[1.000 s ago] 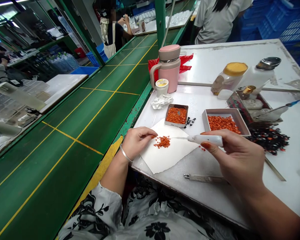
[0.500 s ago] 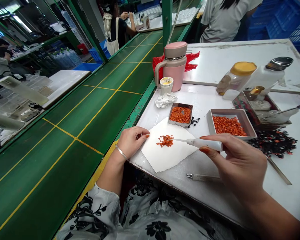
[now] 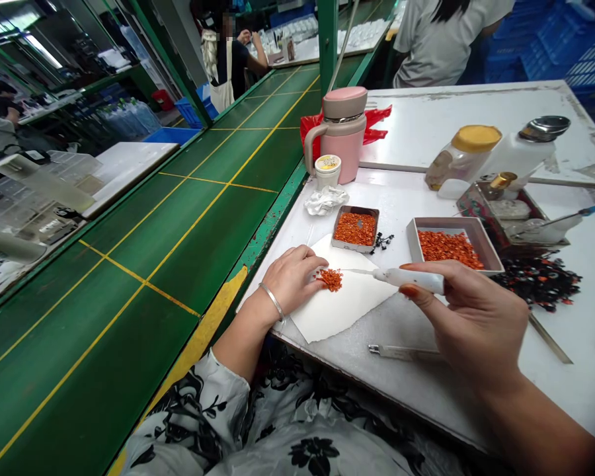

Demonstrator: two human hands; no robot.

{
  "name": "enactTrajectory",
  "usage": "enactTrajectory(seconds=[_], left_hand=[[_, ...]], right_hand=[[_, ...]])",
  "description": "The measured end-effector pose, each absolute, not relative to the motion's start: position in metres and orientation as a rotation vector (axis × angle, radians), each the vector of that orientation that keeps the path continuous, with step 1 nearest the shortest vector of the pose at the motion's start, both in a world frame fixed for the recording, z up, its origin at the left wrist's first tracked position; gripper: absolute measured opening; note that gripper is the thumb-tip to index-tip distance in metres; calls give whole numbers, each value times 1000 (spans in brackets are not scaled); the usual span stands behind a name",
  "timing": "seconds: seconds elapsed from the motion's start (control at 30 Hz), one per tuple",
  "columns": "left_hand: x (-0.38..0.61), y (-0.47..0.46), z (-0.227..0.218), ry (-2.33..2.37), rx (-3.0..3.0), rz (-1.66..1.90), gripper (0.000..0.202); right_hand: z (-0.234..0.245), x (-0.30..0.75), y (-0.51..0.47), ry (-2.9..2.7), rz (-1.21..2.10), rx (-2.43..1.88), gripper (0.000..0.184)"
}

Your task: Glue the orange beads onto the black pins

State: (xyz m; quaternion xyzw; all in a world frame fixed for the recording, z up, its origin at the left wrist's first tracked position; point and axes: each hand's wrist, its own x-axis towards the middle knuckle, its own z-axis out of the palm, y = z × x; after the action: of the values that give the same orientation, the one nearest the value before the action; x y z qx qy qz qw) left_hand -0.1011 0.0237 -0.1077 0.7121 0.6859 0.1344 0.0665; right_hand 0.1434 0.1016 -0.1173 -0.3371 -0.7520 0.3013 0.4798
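Observation:
My left hand [image 3: 295, 279] rests on a sheet of white paper [image 3: 347, 311], thumb and forefinger apart, with the fingertips at the left side of a small pile of orange-red chips [image 3: 332, 280]. Between the thumb and fingers of my right hand [image 3: 480, 317] is a slim tool with a white handle [image 3: 411, 280]. Its thin pale tip points left and reaches the right side of the pile. Behind the paper stands a small square tray of orange chips [image 3: 356, 229], and to its right a larger white box of similar chips [image 3: 456, 246].
Black pieces [image 3: 540, 281] are heaped at the right beside a flat metal strip [image 3: 550, 337]. A clear tube [image 3: 404, 352] lies near the front edge. Behind are a pink mug [image 3: 344, 135], crumpled tissue [image 3: 326, 199] and jars. A green conveyor belt [image 3: 178, 218] runs along the left.
My left hand has moved right, from pinching at the paper's left edge to over the paper beside the chips. The pile looks more compact. My right hand still holds the tool at the pile.

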Motion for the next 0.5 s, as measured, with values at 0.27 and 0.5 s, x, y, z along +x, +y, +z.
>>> enactTrajectory(seconds=[0.27,0.5], left_hand=[[-95,28,-103,1953,2162,679,13],[-81,38,-105,1844,2392,447,18]], right_hand=[[-113,147,106,-1750,738,-870,14],[-113,149,107,-1741,689,-909,14]])
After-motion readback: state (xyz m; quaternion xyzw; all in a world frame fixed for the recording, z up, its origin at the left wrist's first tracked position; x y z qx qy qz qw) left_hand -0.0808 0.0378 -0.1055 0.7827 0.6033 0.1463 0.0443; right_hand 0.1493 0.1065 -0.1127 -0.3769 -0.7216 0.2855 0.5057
